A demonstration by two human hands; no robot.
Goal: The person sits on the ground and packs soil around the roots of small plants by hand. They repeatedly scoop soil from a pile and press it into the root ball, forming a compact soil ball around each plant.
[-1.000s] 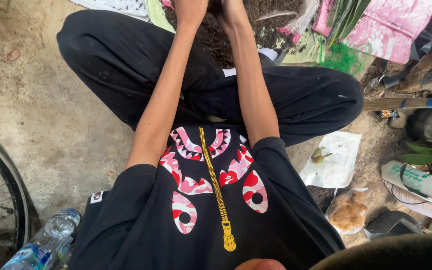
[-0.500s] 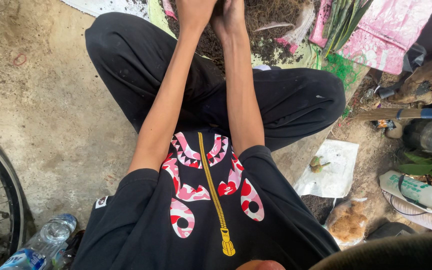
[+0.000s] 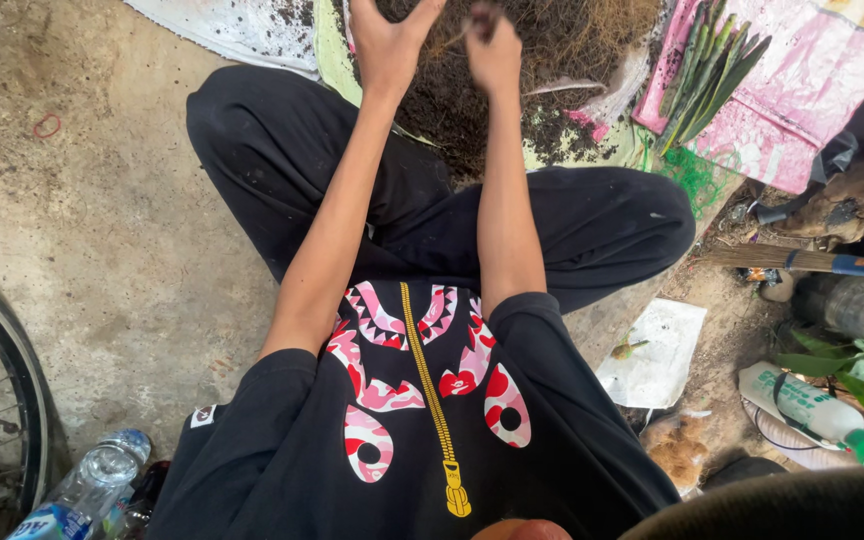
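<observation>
Both hands (image 3: 442, 45) seemingly pinch fibrous soil heap (image 3: 552, 40).

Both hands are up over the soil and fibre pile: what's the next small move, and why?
Probably rub the dark clump apart between the right hand's fingers, letting it fall onto the pile. That hand pinches something dark above the heap, while the left hand hangs spread beside it, apparently holding nothing.

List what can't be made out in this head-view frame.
- Left hand: fingertips cut off by the top edge.
- Right hand: motion-blurred; its grip on a dark clump is unclear.
- Pile of dark brown fibrous soil: cropped by the top edge.
- Black bicycle wheel: mostly beyond the left edge.
</observation>
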